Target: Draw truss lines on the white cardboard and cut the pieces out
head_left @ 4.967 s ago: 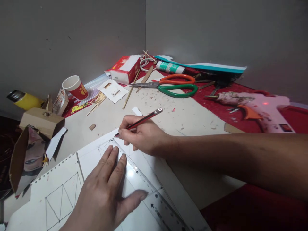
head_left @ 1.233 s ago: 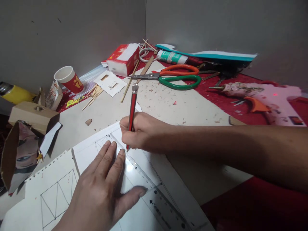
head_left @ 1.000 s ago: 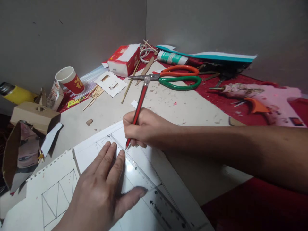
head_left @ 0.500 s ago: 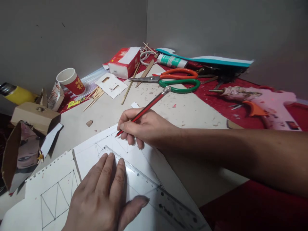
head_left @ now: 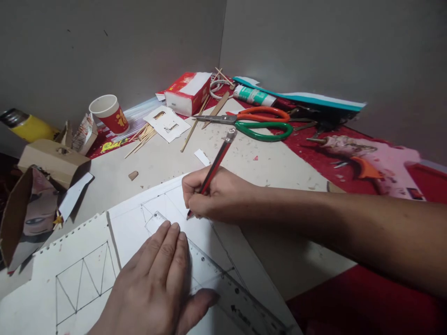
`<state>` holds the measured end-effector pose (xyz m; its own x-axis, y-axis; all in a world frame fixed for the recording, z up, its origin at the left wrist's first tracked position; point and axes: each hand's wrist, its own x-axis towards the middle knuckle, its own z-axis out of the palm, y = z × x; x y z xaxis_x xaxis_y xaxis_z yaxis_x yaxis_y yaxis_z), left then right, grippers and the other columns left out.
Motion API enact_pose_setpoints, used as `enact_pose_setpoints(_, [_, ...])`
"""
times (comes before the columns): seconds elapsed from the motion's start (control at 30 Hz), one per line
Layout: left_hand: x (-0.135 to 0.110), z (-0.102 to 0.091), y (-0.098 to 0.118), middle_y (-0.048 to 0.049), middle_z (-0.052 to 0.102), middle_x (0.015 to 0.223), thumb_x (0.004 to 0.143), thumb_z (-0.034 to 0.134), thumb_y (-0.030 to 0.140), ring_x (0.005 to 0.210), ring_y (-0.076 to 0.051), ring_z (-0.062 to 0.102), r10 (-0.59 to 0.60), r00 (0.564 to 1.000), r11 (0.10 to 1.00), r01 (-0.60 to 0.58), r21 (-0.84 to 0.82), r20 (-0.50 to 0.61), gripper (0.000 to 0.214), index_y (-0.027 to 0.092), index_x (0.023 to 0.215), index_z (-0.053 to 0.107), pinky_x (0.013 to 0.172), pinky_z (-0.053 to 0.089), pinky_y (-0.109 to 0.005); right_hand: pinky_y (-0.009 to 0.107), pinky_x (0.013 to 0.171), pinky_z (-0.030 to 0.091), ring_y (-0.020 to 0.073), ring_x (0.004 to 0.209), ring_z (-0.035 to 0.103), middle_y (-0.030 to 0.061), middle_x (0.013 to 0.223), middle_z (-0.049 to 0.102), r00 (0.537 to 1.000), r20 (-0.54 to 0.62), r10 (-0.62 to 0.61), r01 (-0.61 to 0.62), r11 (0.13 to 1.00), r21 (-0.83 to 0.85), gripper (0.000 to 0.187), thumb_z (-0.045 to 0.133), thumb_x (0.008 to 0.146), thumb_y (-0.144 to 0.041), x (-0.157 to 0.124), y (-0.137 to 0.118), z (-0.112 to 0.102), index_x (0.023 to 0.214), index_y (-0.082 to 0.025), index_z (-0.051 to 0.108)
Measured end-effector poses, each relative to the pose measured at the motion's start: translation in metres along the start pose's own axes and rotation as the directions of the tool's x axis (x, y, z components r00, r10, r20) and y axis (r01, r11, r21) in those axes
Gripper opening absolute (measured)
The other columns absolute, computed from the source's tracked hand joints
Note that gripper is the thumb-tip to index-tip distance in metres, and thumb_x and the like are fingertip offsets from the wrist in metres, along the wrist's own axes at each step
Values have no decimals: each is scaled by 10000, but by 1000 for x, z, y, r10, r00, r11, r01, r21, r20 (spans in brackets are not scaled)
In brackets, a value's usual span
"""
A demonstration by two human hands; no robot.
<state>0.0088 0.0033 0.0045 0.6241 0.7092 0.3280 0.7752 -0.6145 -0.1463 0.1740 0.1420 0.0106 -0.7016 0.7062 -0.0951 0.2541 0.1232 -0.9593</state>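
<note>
Two hands: left hand [head_left: 153,284] and right hand [head_left: 221,191], both at the drawing sheet [head_left: 129,232] by the near edge of the desk [head_left: 164,163].
Left fingers: extended, laid flat on the clear plastic ruler [head_left: 226,283], thumb spread apart.
Right fingers: closed round a red-and-black pencil [head_left: 215,163], tilted, its point down at the sheet.
Ruler: slanting across the sheet, marked end toward the near edge.
Notebook page [head_left: 38,293]: left of the sheet, perforated edge up, bearing ruled zigzag lines.
Far corner: tissue pack [head_left: 186,95]; orange-and-green-handled scissors [head_left: 235,121] nearer.
Right edge: pink glue gun [head_left: 394,160].
Left edge: paper cup [head_left: 110,114], yellow bottle [head_left: 31,126].
</note>
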Motion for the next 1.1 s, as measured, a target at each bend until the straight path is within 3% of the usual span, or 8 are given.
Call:
enact_pose_setpoints(0.3, [-1,-2,3,-287,722,1124,966,546,428,1052,-402,703,-11,1000,1000,11,-3,9,488,-29,1081,674,761,650,-483,205,485,364,109,587,516,-34,559,548,1000,7,14,-14,995,-99,116,501,630,-76,0,-2,2,573,-172,534])
enact_pose_setpoints(0.63, [2,-3,1,-283,734,1092,962,552,413,1019,-397,719,3,1000,1000,-3,-11,-11,479,-38,1076,665,736,656,-478,204,459,345,109,565,491,-26,543,546,1000,23,-2,4,997,-81,114,502,642,-100,0,0,0,561,-175,534])
enact_pose_setpoints(0.87, [1,-2,2,-277,729,1117,958,557,407,1036,-393,715,0,1000,1000,0,4,8,477,-37,1087,673,754,654,-474,155,371,337,72,416,457,-39,485,559,995,-48,89,-73,961,265,122,513,688,-83,2,0,1,606,-171,534])
enact_pose_setpoints(1.0, [-2,-3,2,-264,748,1072,951,559,425,984,-383,738,0,1000,999,0,44,-6,480,-24,1046,698,730,661,-453,142,368,365,75,453,537,-15,607,628,983,-183,-4,66,940,334,123,512,872,-160,5,5,1,788,-156,602])
enact_pose_setpoints(1.1, [-4,-4,2,-241,765,1034,945,558,438,929,-359,759,9,1000,996,-7,94,-21,470,1,1016,716,693,666,-426,158,424,434,90,542,611,7,724,683,961,-254,-113,185,941,282,198,484,985,-279,7,10,0,970,-149,633])
